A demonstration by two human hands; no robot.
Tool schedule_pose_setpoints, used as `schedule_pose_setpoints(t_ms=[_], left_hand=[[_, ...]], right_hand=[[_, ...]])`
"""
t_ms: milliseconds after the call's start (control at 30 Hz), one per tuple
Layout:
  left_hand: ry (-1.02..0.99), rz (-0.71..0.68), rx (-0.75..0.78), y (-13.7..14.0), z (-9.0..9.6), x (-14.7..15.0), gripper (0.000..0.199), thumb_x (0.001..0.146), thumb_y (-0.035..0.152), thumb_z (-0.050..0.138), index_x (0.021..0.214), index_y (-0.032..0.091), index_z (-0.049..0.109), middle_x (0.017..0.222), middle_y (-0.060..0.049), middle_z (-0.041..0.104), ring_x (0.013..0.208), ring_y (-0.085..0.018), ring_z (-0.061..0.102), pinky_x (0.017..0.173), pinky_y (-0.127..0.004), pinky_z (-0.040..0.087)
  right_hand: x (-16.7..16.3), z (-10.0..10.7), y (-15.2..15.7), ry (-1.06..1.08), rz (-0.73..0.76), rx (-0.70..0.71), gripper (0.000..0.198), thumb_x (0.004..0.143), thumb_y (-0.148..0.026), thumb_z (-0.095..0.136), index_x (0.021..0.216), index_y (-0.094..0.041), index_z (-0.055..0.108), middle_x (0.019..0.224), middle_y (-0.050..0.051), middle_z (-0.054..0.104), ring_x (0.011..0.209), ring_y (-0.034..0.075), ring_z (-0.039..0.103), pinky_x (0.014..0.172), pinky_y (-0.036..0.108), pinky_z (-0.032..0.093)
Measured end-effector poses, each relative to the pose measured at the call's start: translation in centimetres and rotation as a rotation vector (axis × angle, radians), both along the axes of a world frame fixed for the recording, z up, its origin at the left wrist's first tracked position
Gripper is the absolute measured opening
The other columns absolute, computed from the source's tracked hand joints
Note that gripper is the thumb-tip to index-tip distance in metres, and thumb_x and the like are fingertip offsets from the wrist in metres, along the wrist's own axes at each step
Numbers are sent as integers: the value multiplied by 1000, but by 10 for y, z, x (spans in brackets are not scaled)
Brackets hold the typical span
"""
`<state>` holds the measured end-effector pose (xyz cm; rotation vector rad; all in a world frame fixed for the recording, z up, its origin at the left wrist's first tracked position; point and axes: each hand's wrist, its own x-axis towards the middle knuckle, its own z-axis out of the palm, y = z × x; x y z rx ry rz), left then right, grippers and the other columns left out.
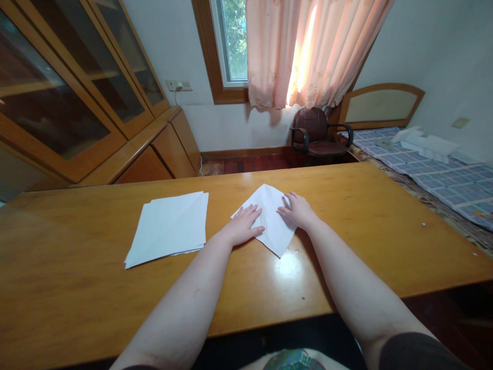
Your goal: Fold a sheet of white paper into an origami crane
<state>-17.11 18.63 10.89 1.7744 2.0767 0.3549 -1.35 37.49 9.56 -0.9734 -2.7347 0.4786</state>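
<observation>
Head view. A white sheet of paper (272,220) lies on a glossy wooden worktop (354,246), turned so that one corner points toward the person and the opposite one away. A crease runs lengthwise down the sheet. The two hands are apart, neither clamped on anything. The left hand (246,224) lies palm down over the sheet's left part, fingers spread; the right hand (299,210) is at its right edge, fingers loosely spread and slightly bent over the paper. How firmly either presses cannot be told. To the left, well apart from the sheet, rests a stack of white paper (168,228), its edges not quite aligned. Beyond the worktop stand a brown armchair (314,128), below a pink curtain (304,51), and, at right, a bed (435,169) with a checked cover. A glass-fronted cabinet (115,131) occupies the left side.
</observation>
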Motion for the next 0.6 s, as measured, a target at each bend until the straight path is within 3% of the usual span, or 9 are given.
schedule_pose_setpoints(t_ms=[100,200,267,367,500,600], left_hand=[[15,-30,1,0,1,-1,69,85,56,43,143,20,32,153,-12,21,142,-25,13,114,-44,7],[24,-41,0,0,0,-1,67,83,56,45,141,22,36,152,-11,23,142,-27,13,113,-48,7],[40,-32,0,0,-2,-2,66,82,55,48,140,24,38,152,-11,23,142,-28,12,113,-50,6],[74,14,18,1,-8,-4,67,80,52,52,140,24,38,154,-12,18,142,-28,9,113,-50,7],[85,166,86,3,-13,-6,76,77,47,58,142,20,32,155,-16,7,142,-32,4,112,-53,7],[-5,347,190,3,-12,-8,87,75,47,61,146,19,19,155,-18,-6,141,-37,1,111,-54,10]], right_hand=[[0,-1,7,71,-83,-108,63,77,-49,61,128,-13,51,130,17,53,118,30,49,98,42,36],[3,2,15,191,-210,-315,53,75,-41,64,119,-13,57,105,12,66,94,22,62,83,32,45],[6,2,19,253,-284,-455,49,73,-37,66,115,-13,59,92,8,68,78,18,64,69,27,47],[8,-1,22,309,-260,-605,41,70,-32,67,107,-16,62,83,5,68,66,15,62,57,23,45],[9,-7,25,361,-189,-621,31,66,-28,67,95,-17,64,78,2,67,65,13,59,55,21,43],[7,-6,26,527,-246,-606,32,66,-30,66,95,-18,58,72,-1,63,62,13,57,55,22,43]])
